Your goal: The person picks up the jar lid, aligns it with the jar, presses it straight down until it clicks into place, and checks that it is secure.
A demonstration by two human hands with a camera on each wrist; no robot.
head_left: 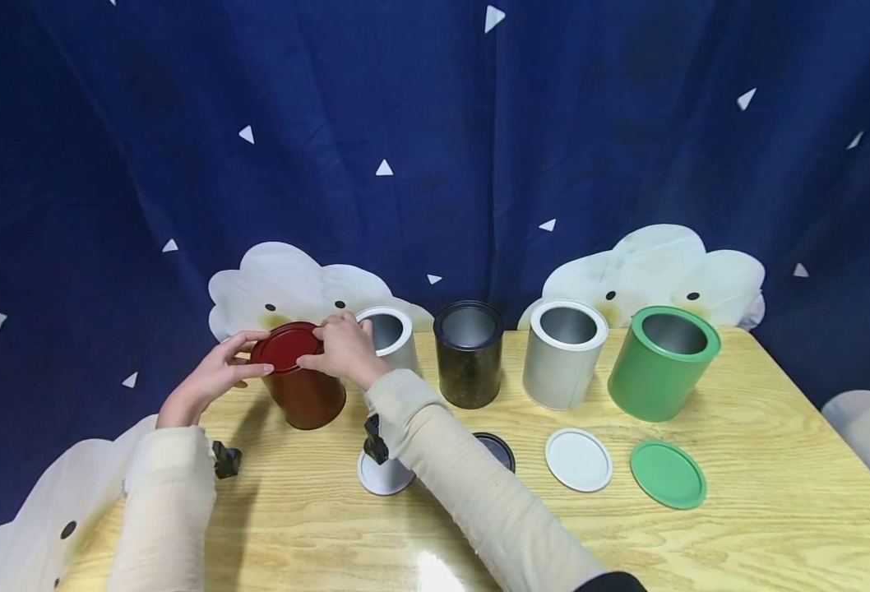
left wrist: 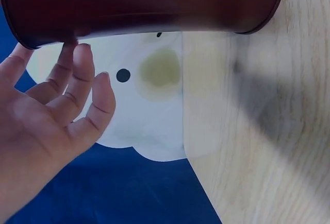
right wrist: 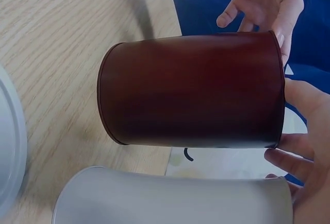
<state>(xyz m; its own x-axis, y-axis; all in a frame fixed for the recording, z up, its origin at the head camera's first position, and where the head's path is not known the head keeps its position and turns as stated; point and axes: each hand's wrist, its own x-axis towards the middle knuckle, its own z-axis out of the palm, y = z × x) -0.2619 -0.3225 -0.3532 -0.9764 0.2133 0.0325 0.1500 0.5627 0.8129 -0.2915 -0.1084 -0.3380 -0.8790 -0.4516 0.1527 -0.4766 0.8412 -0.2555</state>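
In the head view a dark red can (head_left: 305, 399) stands at the left of the row, its red lid (head_left: 287, 349) lying over the top. My left hand (head_left: 216, 374) reaches the lid's left edge, thumb and forefinger stretched along the rim; its other fingers hang loose beside the can in the left wrist view. My right hand (head_left: 342, 349) grips the lid's right side, thumb over the near edge and fingers bent at the far side. In the right wrist view, fingertips of both hands meet the can's top rim.
Right of the red can stand open cans: one white (head_left: 405, 355), one black (head_left: 468, 374), another white (head_left: 559, 374) and one green (head_left: 645, 382). Before them lie white lids (head_left: 579, 460), a black lid (head_left: 505, 450) and a green lid (head_left: 668, 474). A blue curtain (head_left: 435, 107) hangs behind.
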